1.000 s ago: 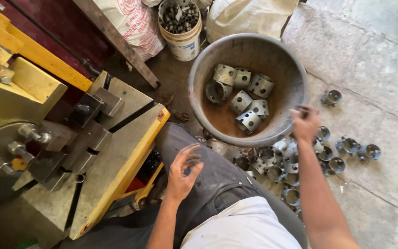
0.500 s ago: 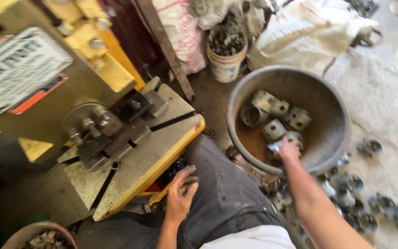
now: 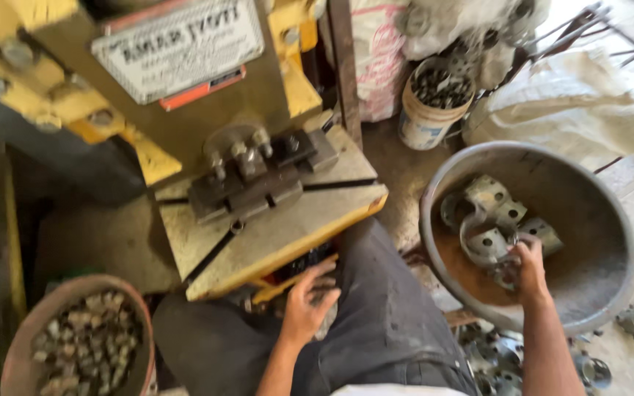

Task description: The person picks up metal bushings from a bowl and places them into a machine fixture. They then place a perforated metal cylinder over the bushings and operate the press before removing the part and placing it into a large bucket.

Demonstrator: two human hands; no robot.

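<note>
Inside the metal basin (image 3: 588,220), the right hand (image 3: 531,270) grips closed on a bracket (image 3: 509,273).

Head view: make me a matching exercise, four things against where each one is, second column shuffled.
Things:
1. right hand
2. left hand
3. white bucket
4. brown bowl of small parts

Places:
A. bottom left corner
B. on the grey trouser leg
C. inside the big metal basin, on the metal fittings
D. beyond the basin, beside the sacks

Pairs: 1-C, 2-B, 3-D, 4-A
</note>
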